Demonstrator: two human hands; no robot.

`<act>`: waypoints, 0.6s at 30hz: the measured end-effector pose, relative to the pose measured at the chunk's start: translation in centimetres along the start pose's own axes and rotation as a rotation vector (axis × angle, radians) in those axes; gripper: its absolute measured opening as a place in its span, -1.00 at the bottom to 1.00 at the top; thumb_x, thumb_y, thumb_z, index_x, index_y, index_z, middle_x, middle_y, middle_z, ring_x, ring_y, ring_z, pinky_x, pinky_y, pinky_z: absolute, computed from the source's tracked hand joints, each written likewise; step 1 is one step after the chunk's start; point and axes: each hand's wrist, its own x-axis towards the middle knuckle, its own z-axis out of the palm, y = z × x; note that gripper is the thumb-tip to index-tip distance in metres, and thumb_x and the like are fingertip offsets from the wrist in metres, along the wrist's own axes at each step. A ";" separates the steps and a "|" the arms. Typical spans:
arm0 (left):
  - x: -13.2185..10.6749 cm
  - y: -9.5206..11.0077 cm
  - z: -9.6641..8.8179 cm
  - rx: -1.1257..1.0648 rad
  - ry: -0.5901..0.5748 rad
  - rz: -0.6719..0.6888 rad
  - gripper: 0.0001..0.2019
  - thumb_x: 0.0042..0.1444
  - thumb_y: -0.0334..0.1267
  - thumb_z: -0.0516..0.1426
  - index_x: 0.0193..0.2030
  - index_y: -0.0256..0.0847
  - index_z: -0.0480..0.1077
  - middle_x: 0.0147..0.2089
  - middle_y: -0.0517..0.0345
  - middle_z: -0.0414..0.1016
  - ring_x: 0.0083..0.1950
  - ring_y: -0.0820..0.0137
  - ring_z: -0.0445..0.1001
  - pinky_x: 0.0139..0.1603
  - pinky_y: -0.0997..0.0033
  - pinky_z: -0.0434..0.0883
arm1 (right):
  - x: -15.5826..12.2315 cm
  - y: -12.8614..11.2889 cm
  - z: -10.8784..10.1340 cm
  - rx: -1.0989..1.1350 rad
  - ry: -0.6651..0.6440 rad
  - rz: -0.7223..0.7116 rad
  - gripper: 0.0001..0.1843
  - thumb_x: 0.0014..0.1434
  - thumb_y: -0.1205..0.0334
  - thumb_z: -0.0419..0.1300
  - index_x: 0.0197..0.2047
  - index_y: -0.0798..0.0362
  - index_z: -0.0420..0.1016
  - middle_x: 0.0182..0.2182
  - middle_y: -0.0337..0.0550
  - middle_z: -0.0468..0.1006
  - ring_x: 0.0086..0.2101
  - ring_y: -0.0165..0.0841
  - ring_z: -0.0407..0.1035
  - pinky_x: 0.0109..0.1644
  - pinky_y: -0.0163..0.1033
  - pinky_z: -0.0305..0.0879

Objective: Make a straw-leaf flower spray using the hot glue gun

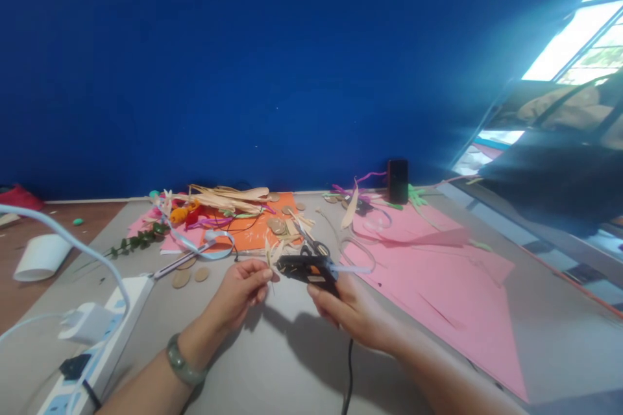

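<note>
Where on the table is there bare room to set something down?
Mainly the gray tabletop between the left forearm and the black cord; another patch lies right of the pink paper. It is crowded toward the blue panel, where pale strips and wooden discs lie on and around the orange sheet.

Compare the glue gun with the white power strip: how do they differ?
Colour: the glue gun is mostly black, the power strip white with blue socket areas.
Support: the glue gun is gripped in the right hand; the power strip lies on the table.
Pose: the glue gun's nozzle points toward the left hand; the power strip slants away from the camera.
Shared: both are partly covered.
</note>
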 end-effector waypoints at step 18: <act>0.1 0.0 0.5 -0.028 0.019 -0.031 -0.80 -0.07 -0.24 0.34 -0.44 -0.33 0.47 -0.43 0.07 0.57 -0.67 0.67 0.21 -0.68 0.62 -0.02 | 0.6 1.7 0.3 -0.087 0.019 0.065 -0.55 0.29 0.06 -0.06 -0.60 0.04 0.23 -0.69 -0.28 0.28 -0.60 -0.44 0.22 -0.45 -0.33 0.16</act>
